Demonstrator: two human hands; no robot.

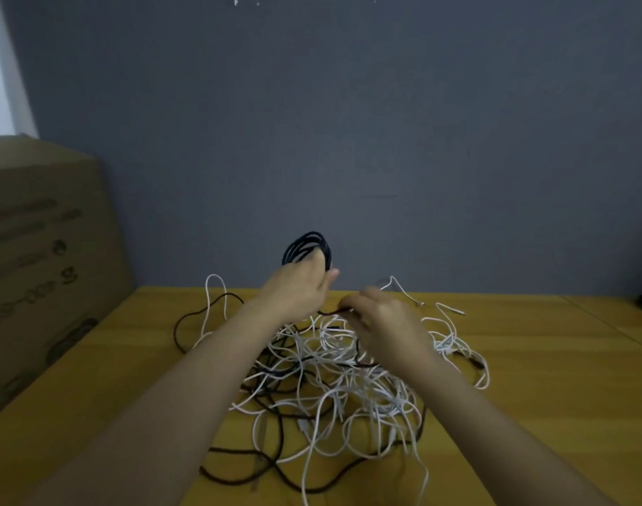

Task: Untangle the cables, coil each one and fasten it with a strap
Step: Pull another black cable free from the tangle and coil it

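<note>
Black coil (306, 248) part-wound in left grip (301, 290), right grip (381, 315) pinching its trailing strand; tangle (341, 378) below unsorted, no strap seen.

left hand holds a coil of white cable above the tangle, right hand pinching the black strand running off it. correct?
Not quite: the coil in the left hand is black, not white, as the head view shows. The rest stands: it is held up above the tangle, and the right hand pinches the black strand running off it.

One coiled black cable (306, 248), one tangle of white and black cables (334, 374), one cardboard box (38, 257), two hands.
</note>
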